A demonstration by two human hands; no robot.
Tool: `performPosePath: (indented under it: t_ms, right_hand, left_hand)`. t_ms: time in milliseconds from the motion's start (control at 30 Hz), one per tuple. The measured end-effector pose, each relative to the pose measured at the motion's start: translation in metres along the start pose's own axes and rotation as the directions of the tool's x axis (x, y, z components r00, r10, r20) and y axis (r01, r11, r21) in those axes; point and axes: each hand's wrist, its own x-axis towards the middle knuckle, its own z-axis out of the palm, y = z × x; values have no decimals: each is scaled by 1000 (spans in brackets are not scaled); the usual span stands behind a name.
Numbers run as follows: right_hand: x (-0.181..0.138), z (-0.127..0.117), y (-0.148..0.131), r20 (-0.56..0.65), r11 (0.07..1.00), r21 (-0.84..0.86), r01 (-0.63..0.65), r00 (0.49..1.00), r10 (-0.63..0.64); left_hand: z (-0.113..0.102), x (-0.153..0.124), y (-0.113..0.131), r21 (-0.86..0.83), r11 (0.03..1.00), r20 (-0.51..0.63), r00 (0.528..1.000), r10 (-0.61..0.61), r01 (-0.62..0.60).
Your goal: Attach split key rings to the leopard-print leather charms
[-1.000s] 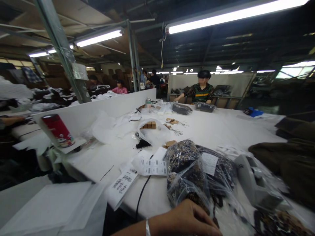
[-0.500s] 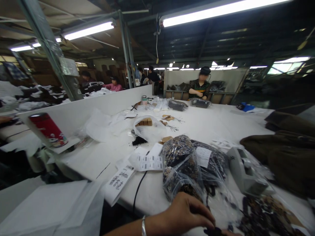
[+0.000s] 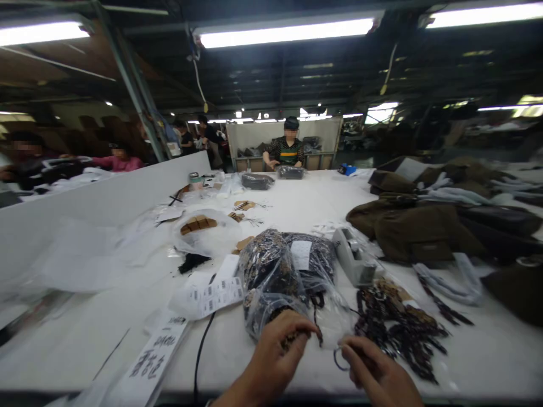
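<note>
At the near edge of the table, my left hand (image 3: 274,359) is closed, with a bit of brown-and-black patterned fabric (image 3: 291,341) showing between thumb and fingers. My right hand (image 3: 377,370) pinches a thin dark cord (image 3: 339,360) that curves in a small loop. Just beyond the hands lies a clear plastic bag (image 3: 271,265) filled with dark, flower-patterned fabric. Beside it is a second bag (image 3: 324,257) bearing a white paper label (image 3: 301,254). A pile of dark brown patterned strips (image 3: 399,322) spreads to the right of my right hand.
A grey tape dispenser (image 3: 354,257) stands behind the strips. Dark olive bags (image 3: 424,232) are heaped at right. Barcode label sheets (image 3: 220,297) and a handwritten paper strip (image 3: 155,356) lie at left, near a plastic bag of brown tags (image 3: 198,224). A co-worker (image 3: 288,150) sits across the table.
The view has swung right, so the red flask has left it. Both hands now show fully, apart from each other; before, they were together at the bottom edge over a dark item.
</note>
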Motion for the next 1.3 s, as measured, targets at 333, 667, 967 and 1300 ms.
performPosePath:
  t_ms: [333, 667, 967, 1300]
  right_hand:
    - [6, 10, -19, 62, 946, 318, -66, 997, 49]
    - [2, 10, -20, 43, 951, 305, -53, 998, 42]
    - [-3, 9, -24, 12, 984, 170, 48, 999, -51]
    - [-1, 14, -23, -9, 953, 299, -53, 998, 59]
  left_hand:
    - [14, 11, -18, -19, 951, 8, 951, -309, 309]
    - [25, 16, -18, -73, 937, 32, 940, -339, 341]
    - [26, 19, -13, -200, 877, 170, 897, -408, 437]
    - [23, 8, -22, 8, 981, 7, 981, -195, 195]
